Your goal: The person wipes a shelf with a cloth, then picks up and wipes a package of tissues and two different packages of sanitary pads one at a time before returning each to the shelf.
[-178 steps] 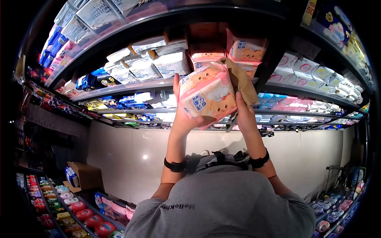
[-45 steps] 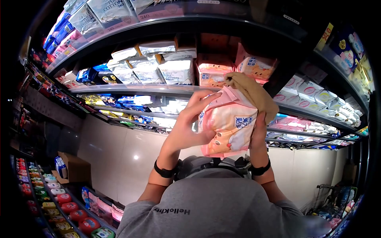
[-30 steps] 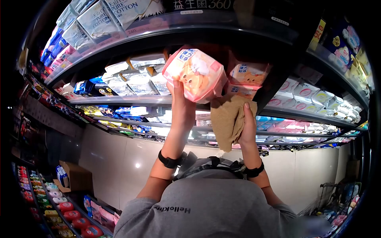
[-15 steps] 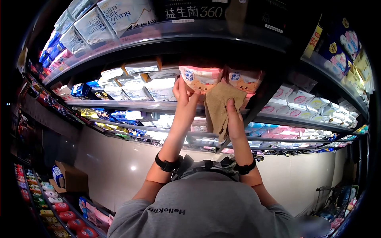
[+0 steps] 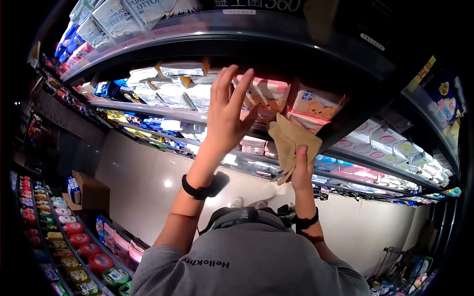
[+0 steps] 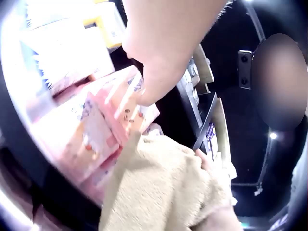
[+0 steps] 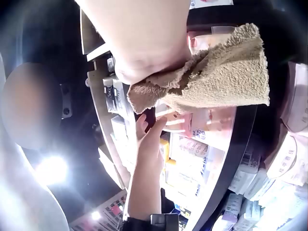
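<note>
My left hand [image 5: 227,118] is raised in front of the middle shelf with its fingers spread and nothing in them. Just beyond its thumb, a pink soft pack [image 5: 270,92] with an orange cartoon face sits on the shelf. Beside that stands another pink pack [image 5: 318,102], also seen in the left wrist view as a pink pack [image 6: 79,139]. My right hand [image 5: 302,172] grips a tan cloth [image 5: 295,143], its thumb on top, in front of the pink packs. In the right wrist view the terry cloth [image 7: 221,72] hangs out past the hand, folded and bunched.
White packs [image 5: 173,93] fill the shelf to the left of the pink ones. The upper shelf edge [image 5: 276,42] overhangs this row. A dark upright [image 5: 340,130] separates it from white packs [image 5: 390,148] at right. A cardboard box [image 5: 94,192] stands on the floor behind at left.
The pink pack went from my left hand onto the shelf. My left hand has since let go and drawn back to the left, fingers spreading. The right hand keeps its grip on the cloth.
</note>
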`<state>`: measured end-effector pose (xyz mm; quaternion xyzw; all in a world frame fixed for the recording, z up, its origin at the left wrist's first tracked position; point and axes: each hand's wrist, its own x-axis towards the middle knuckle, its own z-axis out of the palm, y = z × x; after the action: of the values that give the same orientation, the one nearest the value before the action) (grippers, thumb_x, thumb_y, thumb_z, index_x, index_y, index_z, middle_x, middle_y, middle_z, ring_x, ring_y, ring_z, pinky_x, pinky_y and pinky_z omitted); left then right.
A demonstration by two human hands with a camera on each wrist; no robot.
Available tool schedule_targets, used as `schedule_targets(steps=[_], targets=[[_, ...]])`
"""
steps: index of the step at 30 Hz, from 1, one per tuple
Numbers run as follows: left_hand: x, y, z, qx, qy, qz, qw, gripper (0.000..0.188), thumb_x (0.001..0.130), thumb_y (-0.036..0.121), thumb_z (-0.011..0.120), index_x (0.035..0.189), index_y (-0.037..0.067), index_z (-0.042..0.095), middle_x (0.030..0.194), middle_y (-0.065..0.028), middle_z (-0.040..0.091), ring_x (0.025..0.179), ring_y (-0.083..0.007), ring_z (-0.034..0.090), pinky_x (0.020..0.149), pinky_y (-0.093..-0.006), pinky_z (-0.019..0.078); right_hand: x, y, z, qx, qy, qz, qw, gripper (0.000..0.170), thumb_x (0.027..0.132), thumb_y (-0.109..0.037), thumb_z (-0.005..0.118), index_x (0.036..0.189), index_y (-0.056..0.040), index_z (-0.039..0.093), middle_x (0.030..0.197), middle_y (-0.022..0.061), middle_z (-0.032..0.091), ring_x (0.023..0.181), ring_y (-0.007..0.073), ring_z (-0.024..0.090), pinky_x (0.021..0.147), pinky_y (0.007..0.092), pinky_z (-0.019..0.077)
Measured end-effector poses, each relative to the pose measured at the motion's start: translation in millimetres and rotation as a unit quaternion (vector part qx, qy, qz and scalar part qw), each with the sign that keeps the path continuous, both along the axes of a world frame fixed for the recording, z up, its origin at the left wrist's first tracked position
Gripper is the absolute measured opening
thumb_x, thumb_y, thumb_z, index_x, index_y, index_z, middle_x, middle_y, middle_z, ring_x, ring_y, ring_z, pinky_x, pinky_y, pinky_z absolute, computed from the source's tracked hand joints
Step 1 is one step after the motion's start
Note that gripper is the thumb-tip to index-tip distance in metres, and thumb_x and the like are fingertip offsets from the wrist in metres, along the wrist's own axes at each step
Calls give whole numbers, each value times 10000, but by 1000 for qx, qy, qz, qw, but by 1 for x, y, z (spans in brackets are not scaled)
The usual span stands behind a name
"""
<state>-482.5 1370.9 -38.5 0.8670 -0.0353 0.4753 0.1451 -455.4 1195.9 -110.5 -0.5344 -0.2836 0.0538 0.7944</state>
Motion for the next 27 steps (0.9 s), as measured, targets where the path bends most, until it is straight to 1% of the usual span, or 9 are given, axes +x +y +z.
schedule_targets(steps=[6, 10, 13, 15, 17, 21, 23, 24, 27], targets=[[21, 11, 11, 68, 94, -17, 993, 318, 644, 34, 620, 930, 56, 484, 885, -102, 488, 860, -299, 439, 748, -369, 390, 3, -6, -16, -48, 49, -3, 998, 450, 903, -324, 361, 1171, 34, 411, 1115, 94, 497, 1021, 164, 452, 876, 279, 341], [10, 6, -2, 76, 82, 32, 993, 503, 660, 17, 600, 1134, 94, 452, 1140, -164, 390, 1079, -377, 330, 872, -463, 321, -14, -2, -49, -34, 160, -11, 986, 426, 905, -318, 365, 1166, 14, 414, 1099, 70, 486, 975, 139, 450, 846, 263, 341], [-29, 7, -29, -78, 90, -49, 992, 585, 694, 54, 606, 1232, 55, 378, 1196, -181, 398, 1119, -365, 365, 955, -429, 265, -24, 18, -70, 45, 218, 41, 974, 429, 901, -295, 386, 1204, 8, 372, 1158, 77, 459, 1029, 155, 449, 890, 276, 334], [-65, 17, -55, -249, 219, -125, 935, 647, 718, 114, 632, 1274, 30, 312, 1209, -190, 401, 1142, -313, 383, 977, -373, 253, -28, 34, -72, 73, 346, 114, 928, 435, 898, -281, 395, 1222, 5, 354, 1175, 86, 453, 1060, 166, 445, 912, 289, 333], [-105, 30, -86, -473, 313, -159, 808, 701, 714, 78, 642, 1305, 35, 266, 1262, -131, 370, 1205, -200, 311, 997, -311, 227, -36, 51, -67, 39, 368, 205, 906, 382, 887, -213, 430, 1200, 3, 387, 1139, 79, 474, 1032, 147, 462, 875, 270, 365], [-172, 82, -128, -593, 351, -338, 640, 738, 732, 176, 668, 1305, 6, 236, 1275, -128, 366, 1202, -201, 307, 997, -309, 236, -72, 97, -46, -80, 317, 257, 910, 303, 860, -163, 487, 1115, 0, 468, 1029, 42, 520, 932, 113, 486, 806, 243, 388], [-198, 114, -137, -483, 398, -323, 710, 637, 743, 145, 657, 1265, 4, 320, 1233, -108, 419, 1149, -177, 366, 966, -301, 287, -96, 135, -52, -109, 384, 316, 861, 286, 836, -182, 532, 1064, -13, 495, 961, 13, 534, 886, 90, 487, 772, 237, 391], [-210, 122, -123, -567, 392, -282, 667, 504, 760, 117, 638, 1197, 0, 416, 1157, -93, 491, 1057, -148, 437, 909, -294, 354, -115, 158, -57, -118, 369, 289, 876, 283, 832, -186, 539, 1055, -15, 501, 952, 11, 535, 869, 89, 490, 763, 236, 393], [-253, 182, -131, -579, 319, -165, 732, 376, 776, 121, 620, 1108, -10, 500, 991, -51, 581, 884, -98, 516, 756, -255, 436, -163, 236, -57, -106, 370, 251, 888, 297, 826, -188, 547, 1061, -11, 500, 971, 33, 547, 855, 106, 524, 748, 239, 417]])
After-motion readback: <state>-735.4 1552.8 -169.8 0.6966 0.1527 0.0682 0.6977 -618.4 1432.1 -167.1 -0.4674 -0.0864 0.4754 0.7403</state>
